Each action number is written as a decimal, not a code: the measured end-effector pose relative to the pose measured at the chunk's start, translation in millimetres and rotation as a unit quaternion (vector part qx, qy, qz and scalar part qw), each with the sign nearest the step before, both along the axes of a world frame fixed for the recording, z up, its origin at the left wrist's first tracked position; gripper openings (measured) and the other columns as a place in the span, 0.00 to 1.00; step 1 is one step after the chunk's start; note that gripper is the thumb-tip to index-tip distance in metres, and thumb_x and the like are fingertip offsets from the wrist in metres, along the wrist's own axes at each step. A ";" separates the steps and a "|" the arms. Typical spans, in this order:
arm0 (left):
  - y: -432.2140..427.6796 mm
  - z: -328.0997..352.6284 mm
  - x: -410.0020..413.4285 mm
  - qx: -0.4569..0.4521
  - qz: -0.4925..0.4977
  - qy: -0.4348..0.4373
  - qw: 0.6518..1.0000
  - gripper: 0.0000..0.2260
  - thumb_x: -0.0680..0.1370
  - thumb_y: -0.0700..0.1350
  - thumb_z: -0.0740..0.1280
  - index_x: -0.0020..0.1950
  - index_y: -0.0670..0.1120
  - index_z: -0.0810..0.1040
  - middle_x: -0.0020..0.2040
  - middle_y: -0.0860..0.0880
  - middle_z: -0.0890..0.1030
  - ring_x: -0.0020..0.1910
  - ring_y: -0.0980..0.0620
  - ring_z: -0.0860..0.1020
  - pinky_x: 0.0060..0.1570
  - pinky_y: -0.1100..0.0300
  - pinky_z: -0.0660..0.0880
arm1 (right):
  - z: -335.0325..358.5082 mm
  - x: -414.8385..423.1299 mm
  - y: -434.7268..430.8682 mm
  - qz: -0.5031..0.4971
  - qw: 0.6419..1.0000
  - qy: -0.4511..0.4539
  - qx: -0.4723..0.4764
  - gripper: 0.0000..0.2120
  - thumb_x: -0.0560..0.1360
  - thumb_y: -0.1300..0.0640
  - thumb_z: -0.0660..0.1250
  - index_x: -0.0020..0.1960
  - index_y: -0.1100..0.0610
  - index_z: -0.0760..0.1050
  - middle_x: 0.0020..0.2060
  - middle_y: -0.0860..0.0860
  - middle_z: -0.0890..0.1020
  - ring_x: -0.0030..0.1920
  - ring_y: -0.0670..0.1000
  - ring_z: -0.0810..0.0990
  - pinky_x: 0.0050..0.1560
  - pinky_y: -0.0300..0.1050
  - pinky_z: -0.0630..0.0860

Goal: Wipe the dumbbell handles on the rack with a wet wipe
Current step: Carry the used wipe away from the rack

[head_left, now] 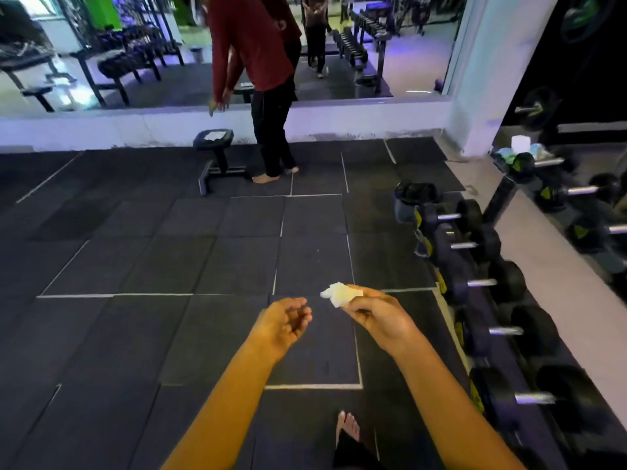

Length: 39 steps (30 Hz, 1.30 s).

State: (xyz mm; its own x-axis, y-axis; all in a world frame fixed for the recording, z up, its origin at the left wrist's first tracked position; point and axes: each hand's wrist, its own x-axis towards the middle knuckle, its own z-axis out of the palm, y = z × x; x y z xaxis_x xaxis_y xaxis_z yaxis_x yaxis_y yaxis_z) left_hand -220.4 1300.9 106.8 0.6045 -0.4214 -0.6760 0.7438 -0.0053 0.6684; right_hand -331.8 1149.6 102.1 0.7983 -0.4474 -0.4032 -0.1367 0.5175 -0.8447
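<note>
Seen from the head camera, the right hand (376,313) pinches a crumpled white wet wipe (341,295) above the black rubber-tiled floor (169,266). Just beside it, the left hand (285,325) is loosely curled and holds nothing. Along the floor's right edge stands the black dumbbell rack (501,198). Its row of black dumbbells with bare metal handles (481,283) lies apart from the wipe. At the rack's far end, on top, sits a small white tub (520,144); its contents cannot be made out.

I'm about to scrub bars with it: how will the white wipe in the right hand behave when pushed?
Probably floppy: the wet wipe sits crumpled, pinched in the right hand. Likely very light, since a mere pinch carries it. It should wrap a dumbbell handle rather than slide stiffly.
</note>
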 end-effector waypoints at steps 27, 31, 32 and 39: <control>-566.4 22.2 517.2 -0.016 -0.135 -0.016 0.991 0.05 0.77 0.37 0.64 0.46 0.39 0.79 0.39 0.42 0.81 0.40 0.47 0.80 0.36 0.61 0.79 | 31.7 471.2 -510.8 -0.168 0.985 0.025 0.041 0.17 0.69 0.74 0.64 0.31 0.58 0.84 0.37 0.54 0.86 0.40 0.51 0.84 0.54 0.49 0.77; -668.9 2.3 559.5 -0.004 -0.169 0.004 0.986 0.05 0.78 0.37 0.64 0.46 0.38 0.79 0.42 0.41 0.81 0.41 0.47 0.79 0.40 0.59 0.78 | 13.5 506.2 -606.1 -0.206 0.976 0.020 0.071 0.18 0.69 0.76 0.64 0.28 0.60 0.83 0.33 0.53 0.85 0.42 0.52 0.82 0.57 0.50 0.75; -695.4 -4.9 568.3 0.007 -0.169 0.004 0.986 0.05 0.78 0.37 0.64 0.46 0.39 0.79 0.42 0.42 0.80 0.40 0.47 0.79 0.39 0.60 0.78 | 4.8 514.2 -632.8 -0.216 0.973 0.026 0.074 0.19 0.70 0.76 0.64 0.26 0.60 0.82 0.32 0.53 0.85 0.41 0.51 0.82 0.57 0.50 0.75; -876.8 -26.3 601.9 0.049 -0.228 0.036 0.972 0.04 0.78 0.36 0.64 0.47 0.37 0.78 0.43 0.40 0.80 0.42 0.46 0.78 0.43 0.57 0.77 | -26.8 551.1 -807.3 -0.299 0.943 0.103 0.101 0.05 0.70 0.73 0.69 0.44 0.66 0.77 0.41 0.61 0.83 0.44 0.56 0.82 0.50 0.49 0.80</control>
State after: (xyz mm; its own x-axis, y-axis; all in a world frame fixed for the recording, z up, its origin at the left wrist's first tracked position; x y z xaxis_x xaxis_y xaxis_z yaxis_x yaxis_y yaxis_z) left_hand 381.4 424.1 80.6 0.3187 -0.5652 -0.7609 0.6941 -0.4076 0.5934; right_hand 219.3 342.3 75.4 0.3229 -0.6908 -0.6470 0.0806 0.7012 -0.7084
